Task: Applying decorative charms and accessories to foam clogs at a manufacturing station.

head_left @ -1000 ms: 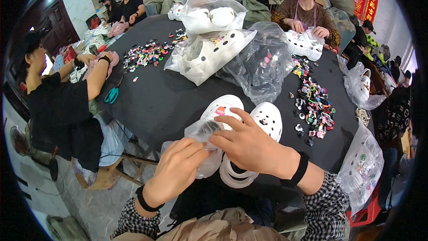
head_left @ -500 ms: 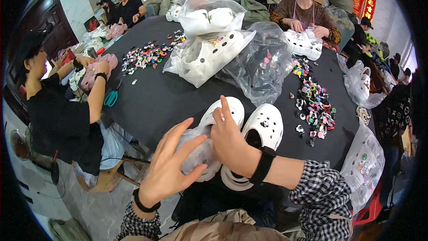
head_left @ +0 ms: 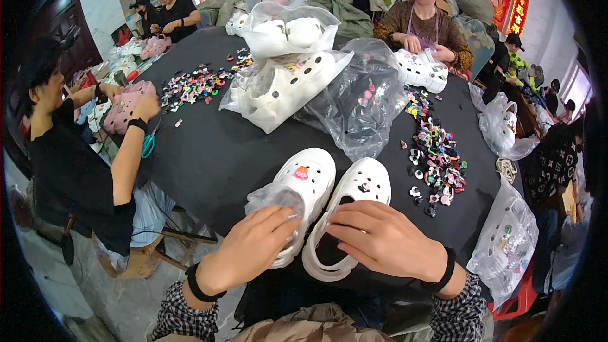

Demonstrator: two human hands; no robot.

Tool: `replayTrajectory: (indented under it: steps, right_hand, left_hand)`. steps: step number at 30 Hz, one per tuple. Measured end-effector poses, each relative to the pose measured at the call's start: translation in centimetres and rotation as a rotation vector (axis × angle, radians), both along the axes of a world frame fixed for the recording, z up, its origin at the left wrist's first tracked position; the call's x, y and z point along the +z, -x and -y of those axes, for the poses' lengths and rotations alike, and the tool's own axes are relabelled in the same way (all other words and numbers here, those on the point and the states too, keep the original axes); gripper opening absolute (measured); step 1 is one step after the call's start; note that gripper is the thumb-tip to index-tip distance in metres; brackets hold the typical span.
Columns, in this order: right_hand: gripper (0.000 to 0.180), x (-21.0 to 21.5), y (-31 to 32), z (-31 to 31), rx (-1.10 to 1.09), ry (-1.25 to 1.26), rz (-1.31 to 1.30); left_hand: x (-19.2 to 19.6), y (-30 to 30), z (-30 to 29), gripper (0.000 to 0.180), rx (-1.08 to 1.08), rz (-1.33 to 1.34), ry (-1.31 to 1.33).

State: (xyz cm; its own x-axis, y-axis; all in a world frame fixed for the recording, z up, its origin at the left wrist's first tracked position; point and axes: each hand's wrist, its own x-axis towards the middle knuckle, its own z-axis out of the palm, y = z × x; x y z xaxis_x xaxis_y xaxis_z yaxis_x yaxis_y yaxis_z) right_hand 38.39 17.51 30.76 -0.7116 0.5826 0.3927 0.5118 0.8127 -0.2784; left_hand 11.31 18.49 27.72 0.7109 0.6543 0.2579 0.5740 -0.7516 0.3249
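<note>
Two white clogs stand side by side at the table's near edge, toes pointing away from me. The left clog (head_left: 315, 174) carries a red and pink charm on its toe; the right clog (head_left: 373, 177) has a small dark and light charm. My left hand (head_left: 253, 244) is closed on a crumpled clear plastic bag (head_left: 269, 197) at the left clog's opening. Over the right clog's opening lies my right hand (head_left: 392, 237), fingers bent together with the tips near its inner rim. What those fingertips hold, if anything, is hidden.
Bagged white clogs (head_left: 288, 85) and an empty-looking clear bag (head_left: 358, 101) lie ahead. Loose charms are heaped at right (head_left: 437, 158) and far left (head_left: 196, 82). Teal scissors (head_left: 149, 144) lie at left. Another bagged clog (head_left: 506, 240) is at right. Several people work around.
My right hand has moved from the left clog's toe to the right clog's opening, uncovering the red and pink charm. My left hand, spread before, has closed on the plastic bag.
</note>
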Motion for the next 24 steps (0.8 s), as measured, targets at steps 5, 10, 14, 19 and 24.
replayTrajectory:
  steps: [5, 10, 14, 19, 24]
  right_hand:
    - [0.030, -1.3, -1.1, -0.1, -0.009, 0.022, -0.105]
    - [0.038, -1.1, 1.5, -1.2, 0.010, 0.061, -0.188]
    - [0.048, -2.6, 4.4, -3.6, -0.052, -0.049, -0.259]
    - [0.038, -4.2, 4.5, -5.2, 0.007, -0.070, -0.041]
    - [0.031, -4.5, 4.6, -3.1, -0.138, -0.314, 0.207]
  left_hand:
    - [0.1, -1.2, -1.8, 0.038, -0.061, -0.045, 0.021]
    - [-0.7, -2.9, -2.9, 0.027, -0.063, -0.043, -0.012]
    - [-2.7, -2.0, -2.9, 0.028, -0.139, -0.083, -0.192]
    - [0.2, -1.6, 0.2, 0.028, 0.099, -0.019, 0.166]
    - [0.7, 0.4, 2.7, 0.036, 0.131, 0.102, -0.068]
